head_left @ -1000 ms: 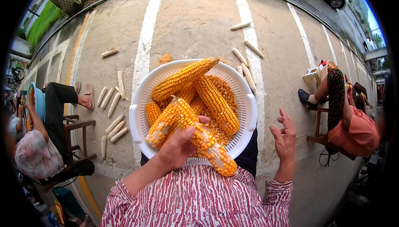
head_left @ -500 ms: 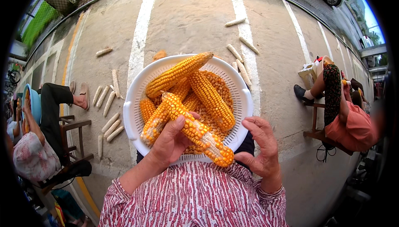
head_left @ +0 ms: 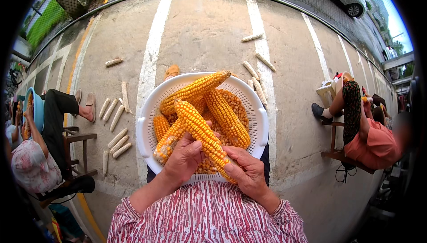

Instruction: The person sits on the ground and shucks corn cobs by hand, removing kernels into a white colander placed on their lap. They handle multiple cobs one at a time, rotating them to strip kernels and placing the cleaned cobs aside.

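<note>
Corn ear (head_left: 201,132) | left hand (head_left: 183,157), right hand (head_left: 247,172): each grip pinching it | I'd brace with left, press with right, staying over white basket (head_left: 147,129).

The left hand (head_left: 183,158) holds the middle of a yellow corn ear (head_left: 200,129), which slants from above the centre of a white slotted basket (head_left: 262,131) to its near edge; the right hand (head_left: 249,172) grasps the ear's lower end. Other ears (head_left: 227,117) lie on loose kernels (head_left: 237,103), one reaching the far edge. Pale bare cobs (head_left: 117,117) lie on the concrete (head_left: 209,34) beyond the left and right edges.
</note>
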`<action>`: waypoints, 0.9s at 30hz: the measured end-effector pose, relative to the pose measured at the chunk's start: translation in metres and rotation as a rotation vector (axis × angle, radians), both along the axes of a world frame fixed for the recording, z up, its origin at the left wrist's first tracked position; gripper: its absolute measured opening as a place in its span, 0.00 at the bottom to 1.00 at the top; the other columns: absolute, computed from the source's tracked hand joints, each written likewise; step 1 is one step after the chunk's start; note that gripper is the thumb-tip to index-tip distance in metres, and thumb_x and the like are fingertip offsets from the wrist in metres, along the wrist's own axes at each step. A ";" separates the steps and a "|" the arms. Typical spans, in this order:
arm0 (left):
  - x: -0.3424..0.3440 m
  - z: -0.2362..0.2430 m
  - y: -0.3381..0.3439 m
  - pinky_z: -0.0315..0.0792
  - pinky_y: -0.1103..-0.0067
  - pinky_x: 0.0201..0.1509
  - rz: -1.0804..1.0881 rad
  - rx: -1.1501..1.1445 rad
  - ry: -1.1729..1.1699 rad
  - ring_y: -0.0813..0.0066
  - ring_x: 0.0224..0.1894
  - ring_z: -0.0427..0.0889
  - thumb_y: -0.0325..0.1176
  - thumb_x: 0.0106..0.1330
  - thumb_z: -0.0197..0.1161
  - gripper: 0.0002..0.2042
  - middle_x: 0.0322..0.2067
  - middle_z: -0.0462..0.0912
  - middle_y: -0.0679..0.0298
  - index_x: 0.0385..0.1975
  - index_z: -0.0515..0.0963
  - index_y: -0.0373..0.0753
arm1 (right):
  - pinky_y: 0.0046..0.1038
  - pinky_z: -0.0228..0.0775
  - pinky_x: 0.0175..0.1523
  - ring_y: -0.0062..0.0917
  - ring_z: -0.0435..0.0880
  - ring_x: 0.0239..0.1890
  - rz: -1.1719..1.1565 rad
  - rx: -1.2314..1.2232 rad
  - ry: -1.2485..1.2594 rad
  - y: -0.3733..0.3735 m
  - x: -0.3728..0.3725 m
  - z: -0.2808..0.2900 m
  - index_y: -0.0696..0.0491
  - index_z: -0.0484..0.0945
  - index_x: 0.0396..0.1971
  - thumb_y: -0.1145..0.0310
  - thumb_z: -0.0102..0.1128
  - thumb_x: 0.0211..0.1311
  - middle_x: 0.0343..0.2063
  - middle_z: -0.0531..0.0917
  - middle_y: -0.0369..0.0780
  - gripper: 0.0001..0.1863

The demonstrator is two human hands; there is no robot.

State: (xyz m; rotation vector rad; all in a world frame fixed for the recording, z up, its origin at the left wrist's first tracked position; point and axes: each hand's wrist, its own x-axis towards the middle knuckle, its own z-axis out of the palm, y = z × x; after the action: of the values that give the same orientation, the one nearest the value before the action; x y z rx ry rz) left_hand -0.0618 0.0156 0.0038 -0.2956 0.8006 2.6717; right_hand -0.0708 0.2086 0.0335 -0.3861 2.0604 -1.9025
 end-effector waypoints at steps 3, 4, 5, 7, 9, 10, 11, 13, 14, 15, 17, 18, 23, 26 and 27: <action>0.001 -0.003 0.000 0.68 0.69 0.63 -0.002 -0.025 0.000 0.64 0.57 0.75 0.36 0.65 0.61 0.31 0.55 0.74 0.53 0.67 0.58 0.39 | 0.23 0.67 0.57 0.25 0.79 0.50 -0.080 -0.124 -0.243 -0.001 0.004 -0.007 0.65 0.76 0.51 0.72 0.54 0.68 0.49 0.81 0.45 0.16; 0.001 -0.002 0.002 0.70 0.70 0.60 0.003 -0.033 0.010 0.65 0.55 0.77 0.33 0.64 0.63 0.32 0.54 0.75 0.53 0.67 0.58 0.40 | 0.23 0.68 0.56 0.23 0.79 0.49 -0.101 -0.167 -0.348 -0.001 0.004 -0.009 0.65 0.76 0.51 0.72 0.53 0.69 0.48 0.81 0.45 0.16; 0.002 -0.002 0.001 0.71 0.70 0.60 0.006 -0.054 -0.002 0.65 0.55 0.77 0.32 0.63 0.64 0.31 0.54 0.75 0.53 0.66 0.59 0.40 | 0.22 0.68 0.56 0.22 0.79 0.48 -0.122 -0.210 -0.454 -0.001 0.003 -0.010 0.65 0.77 0.51 0.72 0.52 0.69 0.48 0.81 0.44 0.16; 0.002 -0.002 0.002 0.72 0.71 0.58 0.010 -0.090 -0.026 0.66 0.55 0.77 0.31 0.61 0.66 0.31 0.54 0.75 0.54 0.64 0.61 0.40 | 0.18 0.72 0.49 0.18 0.80 0.41 -0.149 -0.279 -0.543 -0.004 0.002 -0.005 0.65 0.78 0.50 0.71 0.51 0.70 0.41 0.83 0.40 0.15; 0.003 -0.009 0.001 0.75 0.74 0.55 0.034 -0.077 -0.012 0.69 0.52 0.78 0.28 0.60 0.67 0.27 0.50 0.77 0.57 0.59 0.64 0.39 | 0.17 0.73 0.44 0.17 0.81 0.37 -0.181 -0.256 -0.555 -0.004 0.004 -0.010 0.66 0.79 0.48 0.71 0.52 0.70 0.37 0.84 0.38 0.15; 0.004 -0.010 0.000 0.76 0.75 0.53 0.047 -0.072 -0.003 0.70 0.50 0.79 0.27 0.59 0.68 0.26 0.48 0.78 0.58 0.56 0.65 0.38 | 0.17 0.73 0.41 0.17 0.80 0.34 -0.169 -0.209 -0.515 -0.004 0.003 -0.009 0.66 0.79 0.45 0.70 0.52 0.70 0.35 0.84 0.37 0.14; 0.003 -0.009 0.001 0.76 0.76 0.53 0.076 -0.086 -0.013 0.71 0.49 0.80 0.27 0.59 0.68 0.26 0.47 0.79 0.59 0.56 0.65 0.38 | 0.18 0.73 0.38 0.16 0.80 0.32 -0.156 -0.162 -0.476 -0.004 0.002 -0.007 0.65 0.80 0.43 0.70 0.53 0.70 0.32 0.84 0.37 0.13; 0.004 -0.002 0.002 0.76 0.76 0.52 0.138 -0.118 -0.035 0.73 0.46 0.80 0.27 0.58 0.69 0.26 0.45 0.79 0.61 0.56 0.65 0.38 | 0.19 0.72 0.34 0.15 0.79 0.29 -0.111 -0.054 -0.328 -0.004 0.001 -0.008 0.65 0.81 0.38 0.70 0.54 0.69 0.28 0.84 0.36 0.12; 0.005 -0.004 0.001 0.76 0.77 0.52 0.117 -0.111 -0.034 0.74 0.46 0.80 0.28 0.58 0.69 0.27 0.45 0.80 0.62 0.56 0.65 0.38 | 0.20 0.70 0.32 0.16 0.79 0.27 -0.081 0.008 -0.217 -0.002 0.000 -0.011 0.64 0.81 0.35 0.71 0.55 0.69 0.26 0.83 0.37 0.11; 0.006 -0.009 0.000 0.76 0.77 0.52 0.096 -0.104 -0.034 0.75 0.46 0.80 0.28 0.59 0.69 0.27 0.45 0.80 0.62 0.56 0.65 0.38 | 0.21 0.69 0.30 0.16 0.78 0.26 -0.051 0.069 -0.106 -0.002 0.000 -0.013 0.63 0.81 0.32 0.71 0.55 0.68 0.24 0.83 0.37 0.11; 0.005 -0.008 -0.002 0.76 0.78 0.51 0.068 -0.088 -0.039 0.76 0.45 0.80 0.28 0.59 0.69 0.27 0.45 0.80 0.63 0.57 0.65 0.37 | 0.26 0.66 0.26 0.25 0.77 0.20 -0.033 0.154 0.125 -0.005 -0.005 -0.009 0.60 0.77 0.24 0.72 0.58 0.66 0.18 0.77 0.41 0.10; 0.004 -0.007 -0.001 0.76 0.78 0.52 0.068 -0.073 -0.048 0.76 0.45 0.80 0.28 0.59 0.69 0.27 0.44 0.80 0.64 0.57 0.64 0.37 | 0.27 0.65 0.25 0.27 0.76 0.19 -0.004 0.202 0.216 -0.002 -0.007 -0.012 0.60 0.76 0.23 0.71 0.58 0.65 0.17 0.76 0.41 0.11; 0.004 -0.006 0.002 0.74 0.79 0.53 0.081 -0.077 -0.048 0.78 0.47 0.79 0.30 0.60 0.69 0.30 0.47 0.78 0.64 0.60 0.62 0.38 | 0.28 0.61 0.23 0.27 0.71 0.16 0.039 0.185 0.182 0.000 -0.006 -0.014 0.58 0.71 0.19 0.68 0.58 0.66 0.14 0.70 0.39 0.16; 0.004 -0.008 0.001 0.74 0.78 0.55 0.067 -0.077 -0.056 0.77 0.48 0.78 0.30 0.59 0.69 0.30 0.48 0.78 0.64 0.61 0.62 0.38 | 0.22 0.55 0.21 0.16 0.65 0.15 0.009 0.054 -0.034 0.006 -0.006 -0.006 0.57 0.71 0.18 0.63 0.52 0.71 0.14 0.70 0.33 0.20; 0.004 -0.008 0.001 0.74 0.78 0.55 0.062 -0.079 -0.056 0.77 0.48 0.78 0.29 0.59 0.69 0.30 0.48 0.77 0.64 0.61 0.62 0.38 | 0.21 0.53 0.21 0.16 0.63 0.15 -0.044 0.014 -0.079 0.012 -0.007 -0.006 0.56 0.69 0.17 0.63 0.52 0.71 0.14 0.70 0.33 0.21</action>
State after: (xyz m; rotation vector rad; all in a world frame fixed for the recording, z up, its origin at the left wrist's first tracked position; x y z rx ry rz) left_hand -0.0581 0.0162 -0.0037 -0.4199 0.8951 2.6796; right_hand -0.0774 0.2202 0.0273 -0.2602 2.0462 -1.8961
